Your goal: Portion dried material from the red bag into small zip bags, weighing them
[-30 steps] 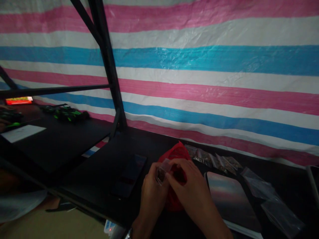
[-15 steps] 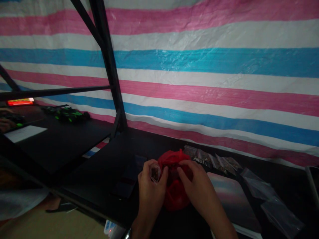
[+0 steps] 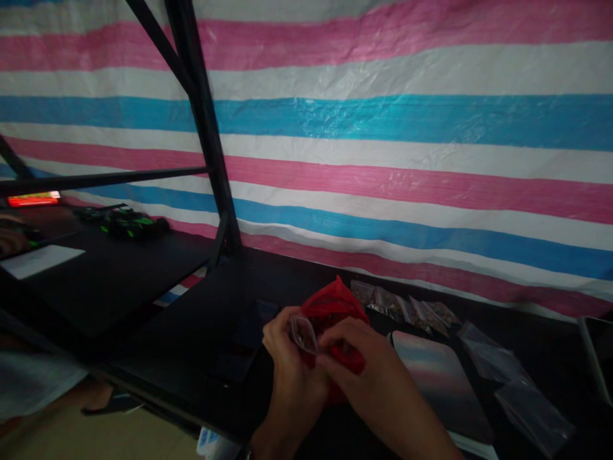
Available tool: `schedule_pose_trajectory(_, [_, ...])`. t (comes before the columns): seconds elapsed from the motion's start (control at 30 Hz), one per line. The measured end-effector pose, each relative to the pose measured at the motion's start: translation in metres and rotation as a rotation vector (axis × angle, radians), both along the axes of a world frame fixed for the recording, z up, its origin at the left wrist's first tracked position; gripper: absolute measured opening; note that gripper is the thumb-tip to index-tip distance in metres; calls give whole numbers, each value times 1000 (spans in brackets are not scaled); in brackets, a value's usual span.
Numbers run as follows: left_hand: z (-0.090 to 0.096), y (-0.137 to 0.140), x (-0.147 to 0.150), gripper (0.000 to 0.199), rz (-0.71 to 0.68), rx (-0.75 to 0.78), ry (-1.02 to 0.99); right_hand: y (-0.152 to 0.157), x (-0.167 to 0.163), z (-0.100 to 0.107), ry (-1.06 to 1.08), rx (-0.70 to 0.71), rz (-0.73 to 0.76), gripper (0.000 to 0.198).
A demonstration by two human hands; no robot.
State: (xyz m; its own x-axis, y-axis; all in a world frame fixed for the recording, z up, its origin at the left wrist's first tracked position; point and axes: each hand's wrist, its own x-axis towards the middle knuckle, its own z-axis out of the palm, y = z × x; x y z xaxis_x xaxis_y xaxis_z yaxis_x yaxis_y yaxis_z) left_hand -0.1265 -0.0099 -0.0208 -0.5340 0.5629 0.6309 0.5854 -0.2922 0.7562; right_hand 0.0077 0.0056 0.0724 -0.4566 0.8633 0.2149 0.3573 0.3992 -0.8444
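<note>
My left hand [image 3: 292, 358] is closed around a small clear zip bag [image 3: 304, 333], its mouth held open toward me, with something dark or brownish inside. At the right rim of that bag, my right hand [image 3: 357, 358] has its thumb and fingertips pinched together; what lies between them is too small to make out. Behind and below both hands is a red plastic bag [image 3: 332, 299], its top open and partly hidden by my fingers. Its contents are too dark to tell.
Several filled clear bags [image 3: 402, 305] lie along the back of the black table [image 3: 268, 275]. A silvery flat scale-like slab [image 3: 440, 383] sits to the right, beside flat clear bags [image 3: 531, 402]. A dark flat object [image 3: 244, 345] lies left. Green-black toy cars [image 3: 131, 222] stand on the neighbouring table.
My right hand has moved left from inside the red bag to the mouth of the small clear bag. The red bag's top now stands up more on the far side.
</note>
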Motion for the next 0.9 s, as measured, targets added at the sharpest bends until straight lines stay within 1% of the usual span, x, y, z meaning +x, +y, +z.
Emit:
schedule_pose_trajectory(0.1, [11, -8, 4, 54, -99, -21, 30, 4, 3, 0, 109, 1, -104, 8])
schedule_pose_trajectory(0.17, [19, -13, 6, 60, -246, -34, -43, 6, 4, 1, 227, -39, -156, 13])
schedule_pose_trajectory(0.23, [26, -16, 8, 63, -445, -40, -213, 8, 6, 1, 350, -110, -180, 23])
schedule_pose_trajectory(0.27, [29, -16, 9, 60, -527, -48, -323, 10, 7, 0, 407, -148, -185, 28])
schedule_pose_trajectory(0.3, [32, -15, 10, 56, -588, -66, -435, 11, 8, -1, 454, -182, -188, 32])
schedule_pose_trajectory(0.37, [35, -11, 12, 50, -652, -128, -618, 14, 12, -4, 503, -218, -202, 38])
schedule_pose_trajectory(0.43, [34, -7, 13, 50, -657, -192, -701, 17, 15, -7, 500, -218, -205, 41])
schedule_pose_trajectory(0.5, [31, -5, 13, 52, -620, -208, -698, 19, 18, -9, 460, -209, -179, 39])
schedule_pose_trajectory(0.57, [27, -6, 12, 51, -587, -194, -644, 19, 19, -8, 418, -181, -191, 38])
schedule_pose_trajectory(0.67, [24, -9, 11, 48, -586, -158, -528, 18, 20, -3, 385, -93, -307, 37])
schedule_pose_trajectory(0.7, [24, -9, 11, 47, -591, -143, -485, 17, 21, -2, 390, -80, -323, 36])
schedule_pose_trajectory(0.73, [25, -9, 11, 46, -597, -127, -442, 17, 22, 0, 402, -84, -311, 36])
schedule_pose_trajectory(0.83, [27, -9, 15, 42, -614, -113, -341, 15, 25, 2, 452, -153, -204, 35])
schedule_pose_trajectory(0.9, [27, -8, 18, 40, -592, -120, -308, 15, 27, 1, 482, -191, -159, 35])
